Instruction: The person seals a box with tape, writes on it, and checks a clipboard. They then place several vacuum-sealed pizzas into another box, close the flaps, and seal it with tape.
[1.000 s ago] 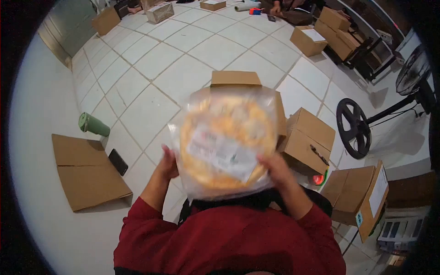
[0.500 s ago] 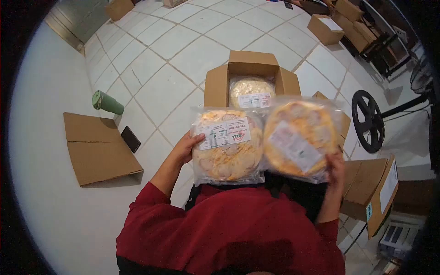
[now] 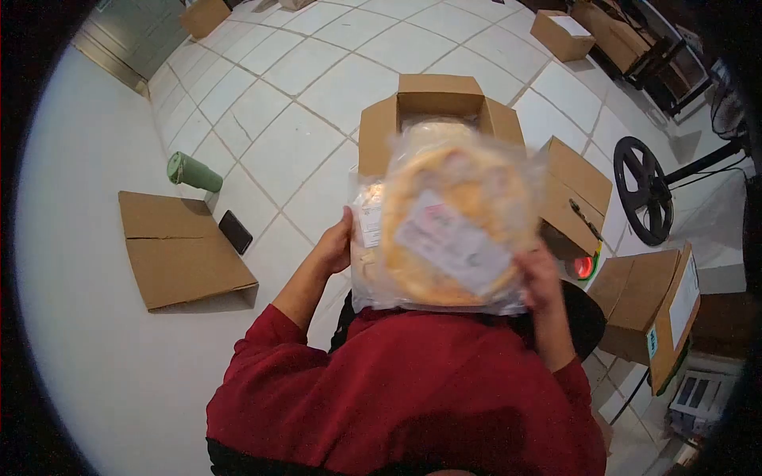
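My right hand (image 3: 540, 276) grips the lower right edge of a plastic-wrapped pizza (image 3: 468, 198), blurred by motion, its white label tilted across the middle. Behind and left of it is a second wrapped pizza (image 3: 368, 238), mostly covered; only its left strip and part of its label show. At that one's left edge, my left hand (image 3: 336, 240) is closed with the thumb up. Just beyond the two packs stands an open cardboard box (image 3: 379, 135), flaps spread, with a further wrapped pizza (image 3: 436, 129) partly visible inside.
To the left lie a folded cardboard piece (image 3: 186, 262), a dark phone (image 3: 235, 232) and a green tumbler (image 3: 195, 172). On the right are cardboard boxes (image 3: 579, 186) (image 3: 635, 297), a roll of tape (image 3: 586, 266) and a black wheel-shaped stand base (image 3: 644, 190).
The pizza in my right hand has moved left, from beside the other pizza to in front of it, covering most of it. My left hand keeps hold of the other pack.
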{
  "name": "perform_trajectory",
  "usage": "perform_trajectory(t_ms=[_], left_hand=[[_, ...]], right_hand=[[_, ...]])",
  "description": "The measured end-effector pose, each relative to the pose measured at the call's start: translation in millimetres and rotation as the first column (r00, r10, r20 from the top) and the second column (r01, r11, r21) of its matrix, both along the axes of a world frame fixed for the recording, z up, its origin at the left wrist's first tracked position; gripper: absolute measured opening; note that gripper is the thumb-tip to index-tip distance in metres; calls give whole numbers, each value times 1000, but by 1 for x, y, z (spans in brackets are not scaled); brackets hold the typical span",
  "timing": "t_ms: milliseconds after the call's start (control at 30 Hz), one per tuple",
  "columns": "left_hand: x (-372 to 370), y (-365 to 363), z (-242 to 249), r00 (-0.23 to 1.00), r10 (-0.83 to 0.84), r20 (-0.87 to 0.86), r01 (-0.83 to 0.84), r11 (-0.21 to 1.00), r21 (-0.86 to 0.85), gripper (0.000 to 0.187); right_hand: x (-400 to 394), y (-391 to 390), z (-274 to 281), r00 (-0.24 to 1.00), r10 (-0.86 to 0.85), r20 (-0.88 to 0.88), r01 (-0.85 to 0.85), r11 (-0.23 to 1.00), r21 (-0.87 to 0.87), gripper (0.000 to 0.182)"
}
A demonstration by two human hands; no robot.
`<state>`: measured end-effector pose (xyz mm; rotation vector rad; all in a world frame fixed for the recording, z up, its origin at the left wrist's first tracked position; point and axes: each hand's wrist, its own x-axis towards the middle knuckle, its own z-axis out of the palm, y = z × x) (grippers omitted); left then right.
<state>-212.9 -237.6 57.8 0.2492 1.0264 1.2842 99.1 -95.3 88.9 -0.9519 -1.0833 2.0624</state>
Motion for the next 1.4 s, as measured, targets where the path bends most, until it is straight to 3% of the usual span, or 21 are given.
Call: perform_trajectory(t_ms=[33,67,100,133,200,267,467,533,633,667,700,733,800,867,933,1033,1067,1200,1267,1333,1400], left_hand=[[2,0,2,996,45,73,-44,999,-12,60],[4,0,4,985,89,145,-86,996,-23,63],[2,-3,-3,986,89,142,-87,996,-16,63],[-1,-8,-19,984,79,160,-83,996,19,60],[3,-11,-24,982,63,176,-74,995,60,57],[15,-11,-8,962,143,-234,-128,989,79,57],[8,-20,-19,973,134,-186,-129,991,39,63],[5,-25,-26,982,124,-141,-120,992,36,62],[0,-31,-30,991,105,-77,-107,994,-23,62],[0,-32,-34,992,99,-79,-101,995,-24,62],[0,-32,-36,992,115,-41,-116,993,-7,62],[0,-31,-38,991,133,-4,-133,991,11,61],[5,-25,-36,988,151,40,-152,988,12,62],[9,-17,-39,983,174,-61,-176,984,-37,61],[9,-10,-35,977,190,-100,-193,981,-23,60],[7,-4,-34,992,111,-61,-115,992,-61,61],[6,-1,-34,992,115,-60,-119,991,-65,61],[2,1,-41,994,90,-53,-93,994,-53,57],[1,4,-41,990,82,-111,-85,996,-26,54],[0,5,-41,993,55,-100,-55,999,2,57],[0,4,-51,995,74,-68,-72,997,34,57]], right_hand=[[-15,-11,1,993,118,28,-116,990,-77,38],[-21,-17,-19,956,191,223,-207,977,49,43],[-23,-20,-32,923,265,280,-313,939,143,46],[-26,-24,-35,831,256,494,-412,880,236,51],[-24,-23,-55,692,153,705,-585,691,424,59],[-33,-25,-47,686,170,708,-594,694,408,63],[-43,-10,-20,661,379,647,-634,744,212,59],[-53,22,4,406,418,813,-874,436,213,45],[-82,87,-15,757,164,633,-557,670,492,37],[-98,110,-24,830,204,520,-378,890,254,38],[-113,130,-26,911,218,350,-271,956,110,42],[-125,150,-38,913,215,348,-268,957,114,42],[-149,187,-82,848,117,516,-45,988,-150,45],[-163,213,-135,837,207,507,-102,969,-227,39],[-175,222,-148,818,298,492,-158,939,-307,33],[-183,200,-140,611,151,777,-148,986,-74,33],[-182,200,-153,609,156,778,-153,985,-78,33],[-188,210,-211,297,106,949,-382,924,17,46],[-185,216,-224,252,62,966,-394,918,44,51],[-178,215,-199,272,153,950,-486,874,-1,53],[-183,195,-157,185,13,983,-544,834,91,54]])
